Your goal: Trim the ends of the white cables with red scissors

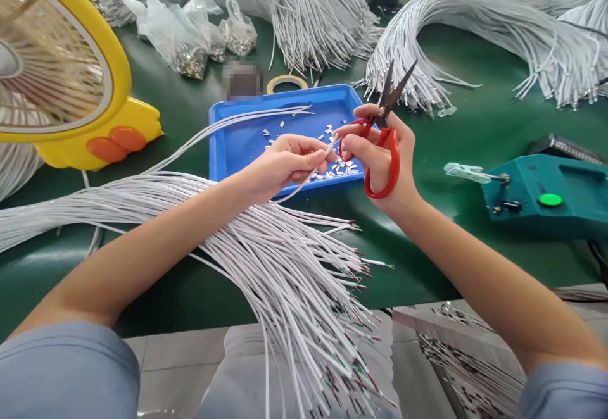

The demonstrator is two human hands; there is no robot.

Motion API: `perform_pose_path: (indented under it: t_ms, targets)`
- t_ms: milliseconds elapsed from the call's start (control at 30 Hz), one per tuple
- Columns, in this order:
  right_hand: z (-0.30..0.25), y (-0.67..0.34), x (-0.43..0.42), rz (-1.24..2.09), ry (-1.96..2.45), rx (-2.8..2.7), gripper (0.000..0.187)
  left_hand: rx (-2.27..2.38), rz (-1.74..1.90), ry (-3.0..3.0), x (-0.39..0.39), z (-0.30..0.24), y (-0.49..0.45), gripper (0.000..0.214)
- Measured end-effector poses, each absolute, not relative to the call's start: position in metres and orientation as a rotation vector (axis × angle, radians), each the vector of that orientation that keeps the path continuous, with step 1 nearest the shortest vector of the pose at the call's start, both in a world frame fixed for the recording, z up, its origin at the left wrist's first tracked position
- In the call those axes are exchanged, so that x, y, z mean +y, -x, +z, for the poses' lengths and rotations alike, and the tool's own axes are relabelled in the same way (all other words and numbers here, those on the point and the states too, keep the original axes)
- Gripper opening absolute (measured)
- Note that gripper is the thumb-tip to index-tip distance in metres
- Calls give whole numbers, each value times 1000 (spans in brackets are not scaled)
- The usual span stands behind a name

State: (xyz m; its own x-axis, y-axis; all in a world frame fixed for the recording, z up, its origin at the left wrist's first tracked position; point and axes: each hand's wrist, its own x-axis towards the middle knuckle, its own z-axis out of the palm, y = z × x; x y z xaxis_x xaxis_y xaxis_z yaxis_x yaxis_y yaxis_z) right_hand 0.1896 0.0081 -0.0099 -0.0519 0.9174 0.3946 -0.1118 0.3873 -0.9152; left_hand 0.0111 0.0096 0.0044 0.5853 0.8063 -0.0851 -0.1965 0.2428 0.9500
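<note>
The left hand is pinching a white wire slanting up toward the right hand, which is holding red scissors with blades pointing away.

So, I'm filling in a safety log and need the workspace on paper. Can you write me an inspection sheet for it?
Surface: green tabletop, crowded.
Job's things: white cable and red-handled scissors, blades parted; blue tray with small white pieces.
Clutter: yellow fan, plastic bags of small parts, tape roll, teal device with a green button.
Hands: left hand pinches the cable in its fingers; right hand holds the scissors, blades pointing away from the person.
Cables: near bundle overhangs the front edge, red and green cores showing; more bundles behind.
Surroundings: pale tiled floor; co-workers: nothing seen.
</note>
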Motion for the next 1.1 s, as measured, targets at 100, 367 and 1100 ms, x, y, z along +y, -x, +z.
perform_pose_path:
  t_ms: [100,367,1100]
  targets:
    - [-8,-188,7,1056,749,-1328,30,675,771,-1118,9,5,-12,19]
    - [-9,-186,7,1061,773,-1402,29,669,821,-1114,9,5,-14,15]
    - [-2,-180,-3,849,755,-1361,27,758,967,-1285,8,0,-16,10]
